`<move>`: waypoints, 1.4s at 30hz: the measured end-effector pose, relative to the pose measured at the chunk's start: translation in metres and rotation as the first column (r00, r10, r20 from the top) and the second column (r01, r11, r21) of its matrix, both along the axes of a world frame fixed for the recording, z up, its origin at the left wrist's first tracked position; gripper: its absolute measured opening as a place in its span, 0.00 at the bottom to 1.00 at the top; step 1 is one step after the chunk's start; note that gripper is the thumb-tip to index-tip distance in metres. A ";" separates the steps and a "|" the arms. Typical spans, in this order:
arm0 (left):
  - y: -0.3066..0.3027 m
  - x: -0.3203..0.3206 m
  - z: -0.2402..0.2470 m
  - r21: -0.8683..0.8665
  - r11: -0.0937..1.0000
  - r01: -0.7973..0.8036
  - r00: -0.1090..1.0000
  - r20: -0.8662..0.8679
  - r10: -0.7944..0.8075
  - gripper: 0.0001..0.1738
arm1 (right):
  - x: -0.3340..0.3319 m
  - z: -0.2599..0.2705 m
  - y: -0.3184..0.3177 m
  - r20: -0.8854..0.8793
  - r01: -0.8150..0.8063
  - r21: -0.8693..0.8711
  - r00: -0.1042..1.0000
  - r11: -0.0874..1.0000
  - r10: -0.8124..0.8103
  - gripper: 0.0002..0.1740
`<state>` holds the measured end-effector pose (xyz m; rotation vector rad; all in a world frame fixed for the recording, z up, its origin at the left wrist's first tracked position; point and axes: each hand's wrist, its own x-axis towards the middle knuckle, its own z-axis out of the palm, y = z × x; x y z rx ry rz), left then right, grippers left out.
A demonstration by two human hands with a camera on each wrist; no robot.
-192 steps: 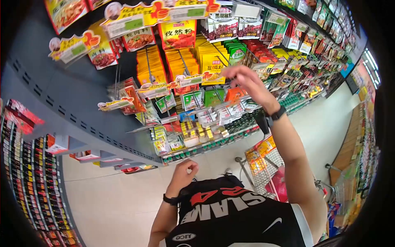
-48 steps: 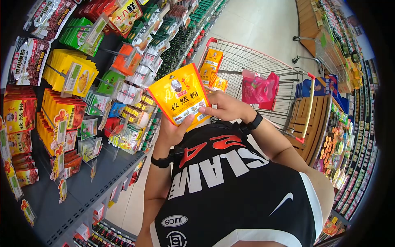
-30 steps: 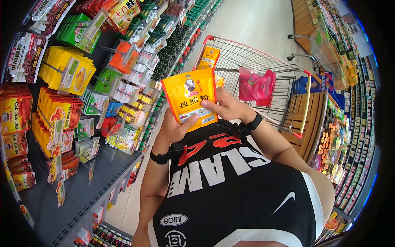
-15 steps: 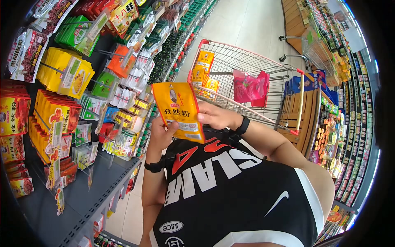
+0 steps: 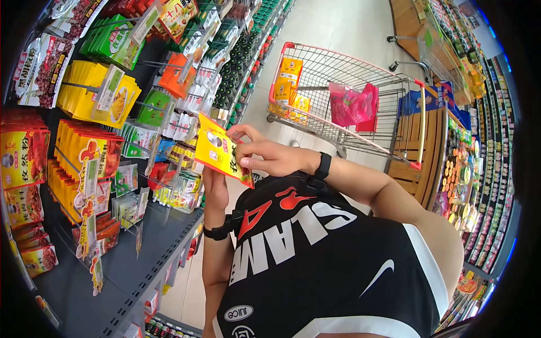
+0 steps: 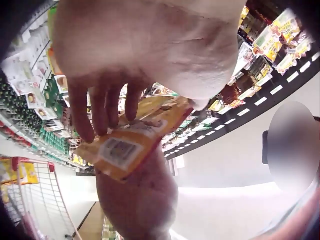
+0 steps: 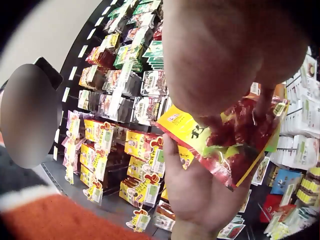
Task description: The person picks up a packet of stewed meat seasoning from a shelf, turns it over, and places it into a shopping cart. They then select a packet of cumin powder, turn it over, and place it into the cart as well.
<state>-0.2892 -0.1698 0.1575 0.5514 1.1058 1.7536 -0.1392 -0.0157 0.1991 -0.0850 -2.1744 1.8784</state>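
Observation:
A yellow, red-edged packet of cumin powder (image 5: pixel 217 147) is held between my two hands in front of the chest, tilted with its printed front partly turned away. My right hand (image 5: pixel 276 156) grips its right side, the fingers bent over the edge. Under and behind it my left hand (image 5: pixel 215 190) holds it, most fingers hidden in the head view. In the left wrist view, the left hand's fingers (image 6: pixel 112 107) lie along the packet (image 6: pixel 135 142), where a barcode shows. Seen from the right wrist, the packet's face (image 7: pixel 220 142) is yellow with a red food picture.
Left stands a shelf (image 5: pixel 124 253) with hanging seasoning packets on hooks, including yellow ones (image 5: pixel 98 93). A wire shopping cart (image 5: pixel 307 53) stands ahead, holding yellow packets (image 5: pixel 288 79) and a pink bag (image 5: pixel 352 106). Wooden display stands (image 5: pixel 414 146) and another cart (image 5: pixel 445 62) are to the right.
Earlier my right hand reached toward the shelf, holding nothing. Afterwards both hands held the packet face-up; now it has turned edgewise and shifted left, with my right hand farther over its front.

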 end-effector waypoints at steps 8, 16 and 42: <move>0.019 0.003 0.010 -0.123 0.986 0.109 0.932 -0.332 -0.145 0.21 | 0.004 0.004 0.011 0.004 0.151 0.429 0.986 0.891 -0.169 0.13; 0.060 0.019 0.009 -0.174 0.978 -0.114 0.940 -0.337 0.050 0.16 | 0.007 -0.006 0.066 -0.004 0.403 0.252 0.910 0.880 -0.416 0.27; 0.272 0.120 -0.024 -0.583 0.722 0.372 0.828 -0.143 -0.542 0.10 | 0.273 -0.340 0.290 0.657 0.902 -0.134 0.391 0.411 -0.645 0.18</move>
